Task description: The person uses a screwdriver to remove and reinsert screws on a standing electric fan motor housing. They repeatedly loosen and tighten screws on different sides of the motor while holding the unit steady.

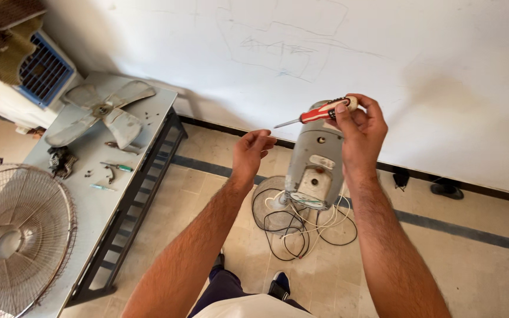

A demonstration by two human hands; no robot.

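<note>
While the right hand (360, 132) at one o'clock closes its fingers around a red-and-white screwdriver (316, 113) and the grey fan housing (315, 162) top, the left hand (250, 152), at eleven o'clock of the housing, hangs half-curled, holding nothing visible; wires (301, 221) trail below

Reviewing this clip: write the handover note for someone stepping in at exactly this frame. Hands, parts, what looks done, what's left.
Right hand: shut on the red-and-white screwdriver, tip pointing left, held against the top of the grey fan housing.
Left hand: loosely open, holding nothing that I can make out, just left of the housing.
Housing stands upright over the floor, with black and white wires trailing below it.
Done: fan blade and wire guard are off and lie on the grey bench, with small tools and screws.
Left: the housing is not yet opened; which screws remain cannot be told.
</note>
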